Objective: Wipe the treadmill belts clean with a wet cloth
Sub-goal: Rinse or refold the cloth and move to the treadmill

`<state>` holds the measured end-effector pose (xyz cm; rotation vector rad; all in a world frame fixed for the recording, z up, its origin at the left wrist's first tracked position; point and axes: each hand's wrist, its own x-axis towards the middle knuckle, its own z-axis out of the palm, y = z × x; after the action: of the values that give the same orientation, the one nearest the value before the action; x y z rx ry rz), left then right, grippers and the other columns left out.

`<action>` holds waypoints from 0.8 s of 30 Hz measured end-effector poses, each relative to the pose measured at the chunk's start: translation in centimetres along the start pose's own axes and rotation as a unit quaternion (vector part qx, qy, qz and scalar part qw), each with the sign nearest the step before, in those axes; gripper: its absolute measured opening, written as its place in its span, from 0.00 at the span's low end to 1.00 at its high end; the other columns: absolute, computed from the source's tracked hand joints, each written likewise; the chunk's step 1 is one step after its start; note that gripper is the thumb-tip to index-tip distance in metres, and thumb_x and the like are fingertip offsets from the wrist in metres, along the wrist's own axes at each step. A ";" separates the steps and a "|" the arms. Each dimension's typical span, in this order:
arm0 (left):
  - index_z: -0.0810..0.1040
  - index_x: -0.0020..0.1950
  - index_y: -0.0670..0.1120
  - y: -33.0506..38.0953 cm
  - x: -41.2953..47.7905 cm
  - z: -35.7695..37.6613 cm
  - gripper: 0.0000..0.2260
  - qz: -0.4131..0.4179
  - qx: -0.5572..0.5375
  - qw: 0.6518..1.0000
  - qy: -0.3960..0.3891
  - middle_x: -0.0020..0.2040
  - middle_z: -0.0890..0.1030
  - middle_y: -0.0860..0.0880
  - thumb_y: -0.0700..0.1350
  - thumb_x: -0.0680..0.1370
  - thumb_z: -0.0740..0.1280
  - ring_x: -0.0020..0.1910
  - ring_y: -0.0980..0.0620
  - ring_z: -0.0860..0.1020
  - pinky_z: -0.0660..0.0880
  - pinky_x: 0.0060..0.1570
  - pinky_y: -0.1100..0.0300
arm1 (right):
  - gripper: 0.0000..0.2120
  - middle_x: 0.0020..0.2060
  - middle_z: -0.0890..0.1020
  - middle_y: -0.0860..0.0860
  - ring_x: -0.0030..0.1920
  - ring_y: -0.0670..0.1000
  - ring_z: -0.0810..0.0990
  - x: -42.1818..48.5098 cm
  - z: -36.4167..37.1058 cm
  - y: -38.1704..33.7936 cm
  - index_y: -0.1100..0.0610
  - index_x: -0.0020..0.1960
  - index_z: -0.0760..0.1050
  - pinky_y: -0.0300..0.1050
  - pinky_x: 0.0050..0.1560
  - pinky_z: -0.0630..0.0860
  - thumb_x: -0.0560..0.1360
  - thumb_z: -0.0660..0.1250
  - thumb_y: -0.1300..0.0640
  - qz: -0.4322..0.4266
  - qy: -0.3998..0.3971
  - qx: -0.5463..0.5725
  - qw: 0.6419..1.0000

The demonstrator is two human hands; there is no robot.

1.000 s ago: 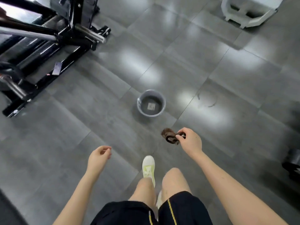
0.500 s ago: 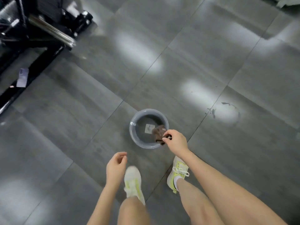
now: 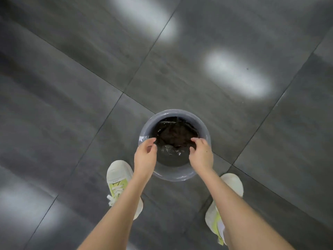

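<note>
**While the cloth soaks: grab it with both hands, wring it hard**

Dark brown cloth lies spread out in the water inside a round grey plastic basin. The basin sits on a dark grey tiled floor between the person's white and yellow-green sneakers.

Left hand hovers over the basin's left rim. Its fingers are loosely curled, with the thumb apart from them, and it holds nothing I can see. Right hand is over the right rim with fingers curled down at the cloth's right edge. Cannot tell whether they pinch the fabric or only hang just above it.

Step in hand, as I judge it, is wetting the cloth and then lifting it out. No treadmill is in view, so wiping is not yet begun.

To do it well:
- Push the cloth fully under so all of it gets wet.
- Gather it into a bunch from both edges instead of lifting by one corner.
- Raise it only just above the water and twist with both hands until it stops running.
- Keep the drips inside the basin.

Risks: the floor is glossy, so spilled water likely makes it slippery near the feet. A sopping cloth probably leaves the belts too wet. The basin looks light, and a sideways tug on the rim could tip or slide it.
</note>
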<state>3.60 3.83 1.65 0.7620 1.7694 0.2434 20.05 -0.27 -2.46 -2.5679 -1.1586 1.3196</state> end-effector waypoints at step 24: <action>0.58 0.75 0.61 -2.2 10.9 5.5 0.26 -0.165 -0.199 0.948 -0.185 0.74 0.64 0.54 0.66 0.78 0.45 0.72 0.50 0.64 0.62 0.65 0.50 | 0.08 0.40 0.82 0.43 0.40 0.44 0.79 3.1 8.2 -1.4 0.49 0.55 0.75 0.35 0.35 0.74 0.81 0.61 0.59 0.105 -0.197 0.502 0.835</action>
<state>6.15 7.56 -9.87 0.1968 1.3982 0.2055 14.54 0.31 -9.37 -1.6836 -0.0383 1.8650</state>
